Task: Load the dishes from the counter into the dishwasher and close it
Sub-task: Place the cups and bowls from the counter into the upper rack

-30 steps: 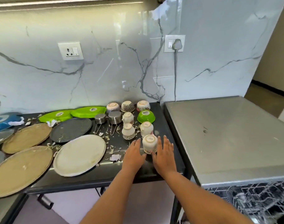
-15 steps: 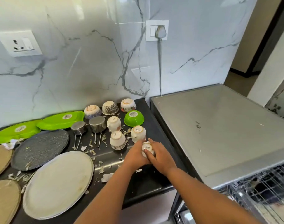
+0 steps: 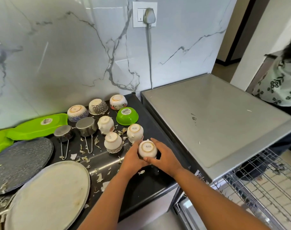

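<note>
The big steel dishwasher (image 3: 216, 120) stands to the right of the dark counter (image 3: 149, 185), and its wire rack (image 3: 264, 183) is pulled out at the lower right. On the counter lie a big round cream plate (image 3: 48, 195) and a speckled grey plate (image 3: 18, 163), with green trays (image 3: 33, 127) behind them. Both hands are curled around one small white cup (image 3: 147, 148) that is upside down, near the counter's right edge, just beside the dishwasher. The left hand (image 3: 133, 159) holds the cup's left side and the right hand (image 3: 164, 156) wraps its right side and front, so the cup is gripped between them. The cup's round bottom faces up and has a thin brown ring with the word "SISTA" on it. Three more white cups (image 3: 134, 132) stand upside down right behind it, and the nearest one shows the same word. A green bowl (image 3: 127, 116) sits upside down with a barcode sticker on its bottom. Three patterned bowls (image 3: 98, 107) line up by the marble wall. Two small steel strainers (image 3: 86, 124) lie to the left of the cups. Little bits of pale peel (image 3: 98, 177) are scattered all over the counter.
</note>
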